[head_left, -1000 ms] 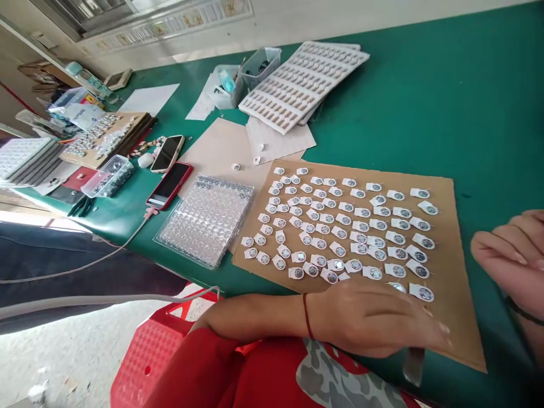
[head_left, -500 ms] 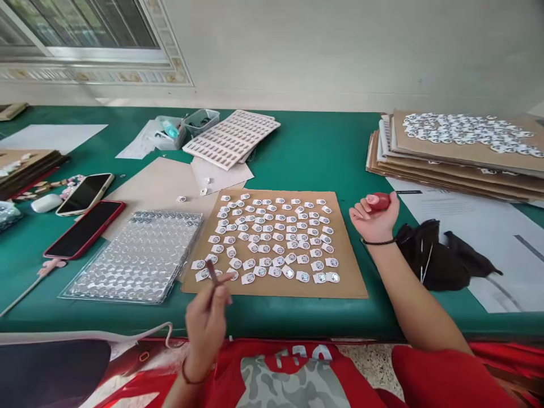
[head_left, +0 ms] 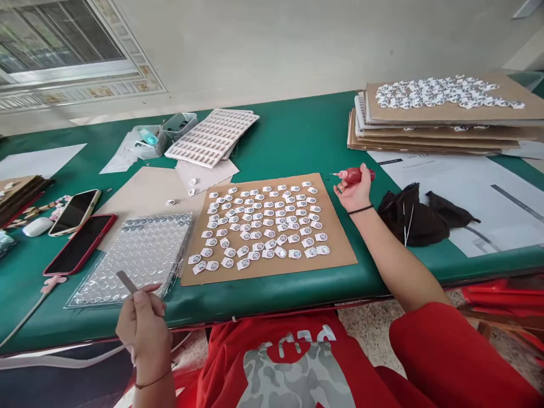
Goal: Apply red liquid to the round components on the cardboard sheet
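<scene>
My left hand (head_left: 144,328) is closed around a flat grey metal tool (head_left: 126,281) that looks like the butt end of tweezers; its lower end is hidden by the fingers. The hand is over the table's front edge, just below a stack of clear plastic sheets with round domed stickers (head_left: 147,252). In my right hand (head_left: 357,192) lies a red needle-tip bottle (head_left: 355,175), gripped with its thin nozzle pointing left. This hand is just beyond the right edge of a brown cardboard sheet (head_left: 335,249). Rows of small white tags with round silvery stickers (head_left: 268,222) cover the cardboard.
Phones (head_left: 80,243) and an earbud case (head_left: 35,226) lie at left. White slotted foam trays (head_left: 212,136) and clear plastic boxes (head_left: 147,141) sit behind. Stacked cardboard with more tags (head_left: 450,105) stands at back right, near dark cloth (head_left: 416,221) on paper.
My left hand has moved left with its tool, off the cardboard's lower edge. My right hand has turned, so the bottle's nozzle now shows pointing left. The whole view has shifted and tilted.
</scene>
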Demonstrator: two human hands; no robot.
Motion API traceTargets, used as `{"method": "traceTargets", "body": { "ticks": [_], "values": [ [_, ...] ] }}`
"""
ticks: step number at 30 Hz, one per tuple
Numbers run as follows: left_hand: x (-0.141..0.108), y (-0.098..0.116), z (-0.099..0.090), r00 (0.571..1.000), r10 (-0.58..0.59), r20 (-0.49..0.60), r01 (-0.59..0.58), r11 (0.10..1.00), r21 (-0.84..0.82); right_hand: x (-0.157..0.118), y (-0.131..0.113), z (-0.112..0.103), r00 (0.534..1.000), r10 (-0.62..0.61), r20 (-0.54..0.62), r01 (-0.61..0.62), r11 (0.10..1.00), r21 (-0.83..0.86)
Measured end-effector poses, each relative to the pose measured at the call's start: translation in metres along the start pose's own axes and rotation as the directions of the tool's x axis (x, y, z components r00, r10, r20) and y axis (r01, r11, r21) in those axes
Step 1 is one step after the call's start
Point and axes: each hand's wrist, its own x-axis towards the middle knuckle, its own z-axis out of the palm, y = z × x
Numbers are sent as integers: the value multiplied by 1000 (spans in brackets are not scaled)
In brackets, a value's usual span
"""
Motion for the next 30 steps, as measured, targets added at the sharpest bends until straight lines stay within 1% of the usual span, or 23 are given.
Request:
{"method": "traceTargets", "body": {
  "ticks": [2,4,7,10,12,15,17,18,19,20,21,22,24,26,28,29,30],
  "values": [
    [-3,-4,4,999,-36,-12,35,998,-57,1,1,-1,997,10,-78,-14,999,-51],
    [-6,-5,6,998,-66,-23,64,993,-101,2,0,-2,992,32,-119,-44,994,-100],
    [-7,0,8,996,-84,-43,76,985,-155,-1,-3,-3,993,62,-102,-76,986,-148],
    [-3,10,12,997,-62,-46,52,980,-190,-7,-6,-1,996,74,-55,-82,983,-165],
    [0,16,18,999,-34,-17,30,980,-199,-11,-7,1,996,86,-29,-90,981,-173],
    [1,23,37,998,15,60,-2,979,-203,-15,-8,5,994,107,-4,-105,976,-188],
    [1,29,53,989,54,137,-26,979,-204,-17,-9,6,994,112,2,-109,973,-201],
    [0,33,61,978,77,196,-37,979,-198,-17,-9,7,994,114,3,-111,972,-208],
    [-1,39,69,958,100,270,-49,981,-186,-17,-9,7,994,113,2,-110,970,-215],
    [-2,46,76,925,122,359,-65,983,-169,-17,-9,7,994,110,-3,-108,969,-221],
    [-3,55,82,879,149,454,-88,984,-153,-17,-9,7,995,102,-12,-103,969,-225],
    [-4,66,88,823,181,539,-121,982,-145,-17,-8,7,995,92,-22,-95,969,-229],
    [-7,88,98,706,271,655,-213,962,-169,-17,-8,7,998,59,-35,-65,972,-226],
    [-12,108,109,633,386,671,-319,920,-227,-18,-7,8,999,13,-29,-18,978,-207],
    [-18,122,123,593,517,617,-427,852,-304,-21,-7,11,999,-43,-3,42,984,-174],
    [-22,127,131,563,588,581,-482,805,-347,-23,-7,12,997,-71,13,73,985,-154],
    [-25,130,139,522,661,539,-539,746,-392,-25,-7,14,995,-97,32,101,986,-135]
  ]
}}
